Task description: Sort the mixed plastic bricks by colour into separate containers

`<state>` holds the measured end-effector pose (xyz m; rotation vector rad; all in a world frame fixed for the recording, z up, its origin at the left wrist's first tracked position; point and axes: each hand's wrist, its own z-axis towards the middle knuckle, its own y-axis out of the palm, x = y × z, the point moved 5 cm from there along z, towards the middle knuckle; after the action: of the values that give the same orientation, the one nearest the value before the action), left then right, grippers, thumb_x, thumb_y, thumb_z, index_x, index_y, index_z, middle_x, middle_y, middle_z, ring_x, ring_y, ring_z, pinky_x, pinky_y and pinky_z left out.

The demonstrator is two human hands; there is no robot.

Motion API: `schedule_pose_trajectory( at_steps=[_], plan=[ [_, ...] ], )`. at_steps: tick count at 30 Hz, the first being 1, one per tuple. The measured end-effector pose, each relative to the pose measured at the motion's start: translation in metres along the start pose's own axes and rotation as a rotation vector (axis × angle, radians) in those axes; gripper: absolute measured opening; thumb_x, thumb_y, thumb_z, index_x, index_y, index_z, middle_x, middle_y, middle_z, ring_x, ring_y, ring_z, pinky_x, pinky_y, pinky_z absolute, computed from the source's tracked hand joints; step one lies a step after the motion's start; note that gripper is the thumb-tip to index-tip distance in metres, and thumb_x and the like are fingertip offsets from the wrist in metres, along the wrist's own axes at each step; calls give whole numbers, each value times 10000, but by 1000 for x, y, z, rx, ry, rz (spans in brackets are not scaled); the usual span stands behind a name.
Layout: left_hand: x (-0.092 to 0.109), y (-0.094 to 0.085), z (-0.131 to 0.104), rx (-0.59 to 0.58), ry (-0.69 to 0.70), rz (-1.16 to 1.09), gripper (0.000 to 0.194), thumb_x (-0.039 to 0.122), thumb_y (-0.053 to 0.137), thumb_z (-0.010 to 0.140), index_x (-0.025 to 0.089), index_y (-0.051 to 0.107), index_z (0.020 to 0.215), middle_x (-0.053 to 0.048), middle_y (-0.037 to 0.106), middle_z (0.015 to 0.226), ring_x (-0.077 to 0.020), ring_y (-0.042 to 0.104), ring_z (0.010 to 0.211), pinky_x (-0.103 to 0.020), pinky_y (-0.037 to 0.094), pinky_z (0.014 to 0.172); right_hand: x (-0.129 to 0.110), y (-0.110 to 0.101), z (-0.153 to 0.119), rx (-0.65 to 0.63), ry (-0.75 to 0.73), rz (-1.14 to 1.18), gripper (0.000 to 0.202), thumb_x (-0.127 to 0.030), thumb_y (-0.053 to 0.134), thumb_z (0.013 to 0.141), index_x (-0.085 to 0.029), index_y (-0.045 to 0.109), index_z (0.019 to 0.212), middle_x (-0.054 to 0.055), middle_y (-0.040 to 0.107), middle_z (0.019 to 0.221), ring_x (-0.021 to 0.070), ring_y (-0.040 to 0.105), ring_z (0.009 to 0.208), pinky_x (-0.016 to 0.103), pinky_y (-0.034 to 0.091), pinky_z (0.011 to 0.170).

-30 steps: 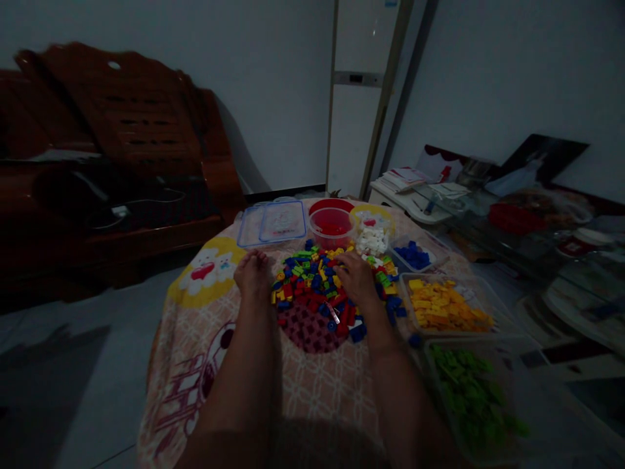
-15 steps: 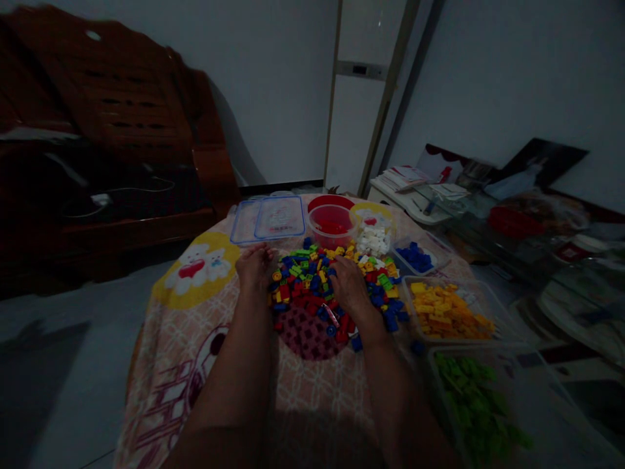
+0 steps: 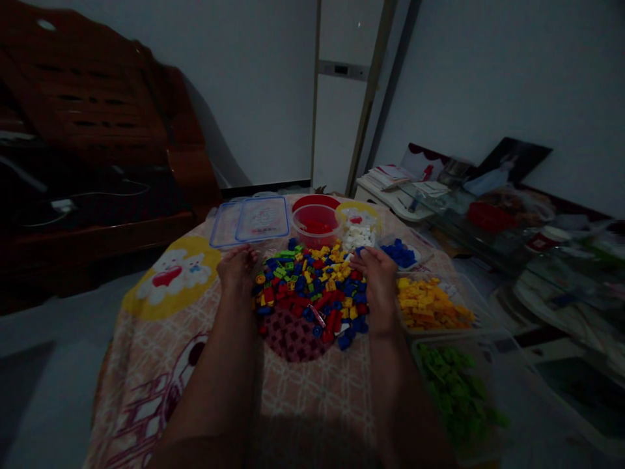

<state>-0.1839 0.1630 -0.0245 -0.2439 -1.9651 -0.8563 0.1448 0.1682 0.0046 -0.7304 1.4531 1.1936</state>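
Note:
A heap of mixed coloured bricks [image 3: 312,280] lies in the middle of the cloth-covered table. At its right edge my right hand [image 3: 378,270] is closed, a blue brick [image 3: 360,251] between thumb and fingers. My left hand [image 3: 237,264] rests beside the heap's left edge, fingers curled; what it holds, if anything, is too dark to tell. Behind the heap stands a clear tub with red bricks [image 3: 317,226], with white bricks [image 3: 360,236] next to it. Blue bricks [image 3: 399,253], yellow bricks [image 3: 430,305] and green bricks [image 3: 454,384] fill separate clear containers on the right.
Two clear lids with blue rims [image 3: 263,218] lie at the table's back left. A wooden bench [image 3: 97,117] stands at the left. To the right, a glass-topped table [image 3: 512,241] carries papers, bags and a cup.
My right hand has moved from the heap to its right edge, now with a blue brick in its fingers. The view has turned slightly right. My left hand stays beside the heap.

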Motion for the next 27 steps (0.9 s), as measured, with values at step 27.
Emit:
schedule_pose_trajectory(
  at_steps=[27],
  plan=[
    [-5,0,8,-18,39,28,178,-31,583,623,114,613,722,-16,622,619,-77,597,542,-146,484,525,-1,44,-26,-440,-504,-930,242,-138,646,783,-193,786,972,117,758,1093,274,676,1072,428,488,1028]
  ],
)
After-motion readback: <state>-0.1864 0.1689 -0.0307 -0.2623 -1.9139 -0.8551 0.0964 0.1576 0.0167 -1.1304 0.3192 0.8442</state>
